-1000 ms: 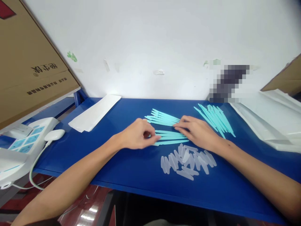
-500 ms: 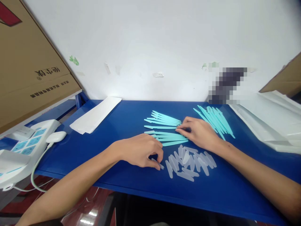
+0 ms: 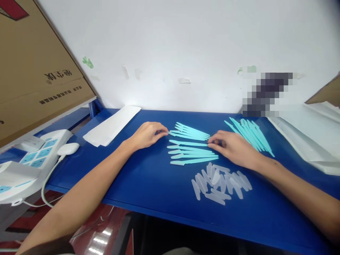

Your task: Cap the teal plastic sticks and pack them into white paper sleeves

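Observation:
My left hand (image 3: pixel 151 136) is closed in a pinch on a small translucent blade cap (image 3: pixel 169 132), at the left end of the upper group of turquoise eyebrow razors (image 3: pixel 190 131). My right hand (image 3: pixel 230 146) has thumb and finger closed on the thin right end of a single eyebrow razor (image 3: pixel 188 143), which lies apart below that group. Nearer to me is a lower fan of razors (image 3: pixel 195 156), several with pale caps over their left ends. A loose pile of translucent caps (image 3: pixel 216 180) lies in front of my right wrist.
Another bunch of turquoise razors (image 3: pixel 251 134) lies behind my right hand. A white paper sleeve (image 3: pixel 113 125) and a power strip (image 3: pixel 42 150) with a white plug are at left. White plastic bags (image 3: pixel 308 134) lie at right. A cardboard box (image 3: pixel 39 60) leans at left.
My left hand has moved from beside the cap pile up and away to the left ends of the upper razors, carrying a cap. My right hand stays at the single razor's right end.

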Action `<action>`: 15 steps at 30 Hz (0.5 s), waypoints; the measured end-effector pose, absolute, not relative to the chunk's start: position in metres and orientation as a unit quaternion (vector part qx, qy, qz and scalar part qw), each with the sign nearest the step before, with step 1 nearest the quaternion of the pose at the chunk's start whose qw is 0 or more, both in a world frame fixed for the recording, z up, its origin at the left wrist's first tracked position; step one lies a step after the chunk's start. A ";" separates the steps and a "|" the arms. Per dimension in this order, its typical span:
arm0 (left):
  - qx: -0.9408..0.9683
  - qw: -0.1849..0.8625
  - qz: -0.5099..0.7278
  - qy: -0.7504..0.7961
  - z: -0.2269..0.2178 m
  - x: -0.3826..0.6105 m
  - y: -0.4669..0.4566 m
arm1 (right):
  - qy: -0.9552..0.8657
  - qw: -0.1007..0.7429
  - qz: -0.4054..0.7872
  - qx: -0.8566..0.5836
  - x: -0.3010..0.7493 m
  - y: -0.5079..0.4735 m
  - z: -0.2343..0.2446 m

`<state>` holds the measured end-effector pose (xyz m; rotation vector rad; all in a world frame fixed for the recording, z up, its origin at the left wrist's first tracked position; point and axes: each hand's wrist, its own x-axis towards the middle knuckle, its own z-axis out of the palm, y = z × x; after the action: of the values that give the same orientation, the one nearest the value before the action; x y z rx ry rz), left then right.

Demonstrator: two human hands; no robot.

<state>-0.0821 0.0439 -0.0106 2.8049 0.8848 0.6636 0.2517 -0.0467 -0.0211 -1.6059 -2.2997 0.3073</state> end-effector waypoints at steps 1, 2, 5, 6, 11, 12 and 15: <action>0.931 0.066 0.212 0.290 -0.012 -0.082 0.045 | -0.803 0.148 0.124 -0.563 0.253 -0.046 -0.020; 0.931 0.074 0.210 0.289 -0.013 -0.082 0.045 | -0.803 0.136 0.139 -0.564 0.255 -0.046 -0.018; 0.916 0.122 0.233 0.303 -0.013 -0.078 0.043 | -0.806 0.097 0.166 -0.560 0.257 -0.050 -0.013; 0.907 0.145 0.242 0.313 -0.013 -0.077 0.042 | -0.808 0.089 0.170 -0.556 0.258 -0.052 -0.011; 0.861 0.251 0.266 0.353 -0.016 -0.073 0.039 | -0.826 0.096 0.157 -0.533 0.262 -0.058 -0.010; 0.853 0.267 0.272 0.355 -0.017 -0.073 0.039 | -0.826 0.101 0.149 -0.534 0.264 -0.058 -0.011; 0.828 0.313 0.297 0.358 -0.019 -0.070 0.039 | -0.822 0.111 0.106 -0.549 0.268 -0.056 -0.013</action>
<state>-0.0700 0.0387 -0.0193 2.1852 0.9446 0.7825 0.2685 -0.0557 -0.0126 -1.6118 -2.4129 0.3108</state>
